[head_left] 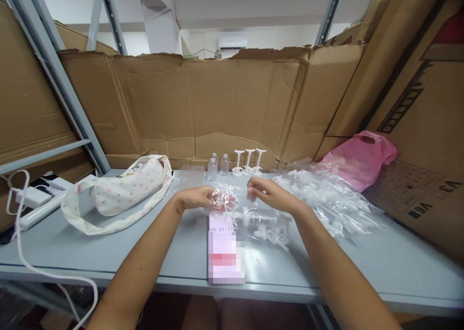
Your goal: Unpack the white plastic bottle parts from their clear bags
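Note:
My left hand (197,196) is curled round a crumpled clear plastic bag (226,198) held just above the grey table (72,243). My right hand (266,191) pinches the bag's other side with its fingertips. Below the hands lie a clear plastic bottle (263,219) on its side, some small white pump parts (277,236), and a phone (225,248) lying flat with a timer on its screen.
A white floral shoulder bag (123,190) lies to the left. Small clear bottles (217,165) and three white pump heads (248,162) stand at the back. A large clear bag of white pumps (333,199) and a pink bag (358,158) lie right. Cardboard walls surround the table; a charger and white cable (29,197) sit far left.

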{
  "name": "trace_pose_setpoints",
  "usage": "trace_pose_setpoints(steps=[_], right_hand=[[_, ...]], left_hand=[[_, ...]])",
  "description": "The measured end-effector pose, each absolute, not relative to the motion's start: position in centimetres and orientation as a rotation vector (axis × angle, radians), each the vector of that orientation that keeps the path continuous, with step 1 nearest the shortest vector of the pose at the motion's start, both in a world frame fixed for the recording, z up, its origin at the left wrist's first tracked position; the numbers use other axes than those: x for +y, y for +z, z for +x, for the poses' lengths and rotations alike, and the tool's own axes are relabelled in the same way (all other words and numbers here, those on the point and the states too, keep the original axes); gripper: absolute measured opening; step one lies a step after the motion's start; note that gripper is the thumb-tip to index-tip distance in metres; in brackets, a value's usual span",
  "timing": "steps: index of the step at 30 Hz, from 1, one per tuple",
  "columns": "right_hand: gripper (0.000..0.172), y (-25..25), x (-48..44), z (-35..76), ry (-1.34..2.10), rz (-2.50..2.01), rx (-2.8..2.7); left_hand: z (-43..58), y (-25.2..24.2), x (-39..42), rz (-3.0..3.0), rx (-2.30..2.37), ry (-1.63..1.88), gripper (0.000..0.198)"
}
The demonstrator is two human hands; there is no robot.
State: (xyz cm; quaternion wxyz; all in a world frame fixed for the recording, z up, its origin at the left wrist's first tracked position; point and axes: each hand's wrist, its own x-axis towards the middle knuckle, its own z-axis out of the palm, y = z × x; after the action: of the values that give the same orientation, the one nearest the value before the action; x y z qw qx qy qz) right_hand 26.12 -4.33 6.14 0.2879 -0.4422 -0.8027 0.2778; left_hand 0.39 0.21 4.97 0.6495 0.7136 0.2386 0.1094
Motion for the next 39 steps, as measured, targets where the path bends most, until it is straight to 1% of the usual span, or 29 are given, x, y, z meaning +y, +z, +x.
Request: trace_pose_setpoints(steps=[5, 8, 11, 15, 17, 19, 21, 22, 26, 27, 29, 31, 34, 37, 39], right_hand=[[0.018, 6.5, -5.1, 25.4, 0.423, -1.266, -2.190], [0.017, 6.6, -5.3, 24.9, 0.128, -1.325, -2.200], [0.016, 6.6, -5.2, 24.6, -0.143, -1.250, -2.169], [0.013, 6.8, -5.0, 25.0, -0.219, -1.131, -2.012], [0.016, 7.0, -5.0, 25.6, -0.266, -1.122, -1.780], [0.023, 7.1, -4.8, 26.4, -0.291, -1.115, -1.470], [0.029, 7.2, -4.4, 27.3, -0.161, -1.078, -1.210], [0.033, 7.1, -4.0, 27.6, -0.006, -1.054, -1.130], [0.043, 6.4, -2.7, 26.5, 0.960, -0.946, -1.049], [0.044, 6.1, -2.7, 25.8, 1.160, -0.906, -1.043], [0.043, 5.6, -2.8, 24.0, 1.400, -0.819, -1.046], [0.042, 5.3, -3.2, 22.6, 1.472, -0.775, -1.072], [0.042, 4.9, -3.3, 22.1, 1.452, -0.752, -1.087], [0.034, 4.4, -2.7, 22.8, 1.430, -0.721, -1.022], [0.030, 4.1, -2.3, 23.3, 1.429, -0.705, -0.973]], left_hand=[[1.9, 4.8, -0.9, 1.609, 0.516, 0.244, 0.058], [2.4, 5.2, -1.6, 1.660, 0.510, 0.260, 0.064], [2.5, 5.7, -2.1, 1.706, 0.490, 0.341, 0.072], [2.5, 5.7, -2.1, 1.683, 0.499, 0.537, 0.080], [2.4, 5.6, -1.7, 1.645, 0.513, 0.675, 0.079], [2.2, 5.5, -1.2, 1.577, 0.501, 0.810, 0.074], [2.0, 5.7, -0.9, 1.507, 0.482, 0.925, 0.068], [2.0, 5.7, -0.8, 1.489, 0.487, 0.969, 0.065], [2.5, 5.7, -1.0, 1.504, 0.607, 1.009, 0.062], [2.8, 5.6, -1.0, 1.483, 0.620, 0.996, 0.062], [3.3, 5.2, -1.1, 1.387, 0.598, 0.957, 0.064], [3.6, 4.8, -1.0, 1.264, 0.552, 0.906, 0.063], [3.5, 4.3, -0.5, 1.141, 0.526, 0.861, 0.057], [3.1, 4.0, 0.0, 1.169, 0.599, 0.862, 0.050], [2.8, 3.9, 0.2, 1.266, 0.674, 0.825, 0.054]])
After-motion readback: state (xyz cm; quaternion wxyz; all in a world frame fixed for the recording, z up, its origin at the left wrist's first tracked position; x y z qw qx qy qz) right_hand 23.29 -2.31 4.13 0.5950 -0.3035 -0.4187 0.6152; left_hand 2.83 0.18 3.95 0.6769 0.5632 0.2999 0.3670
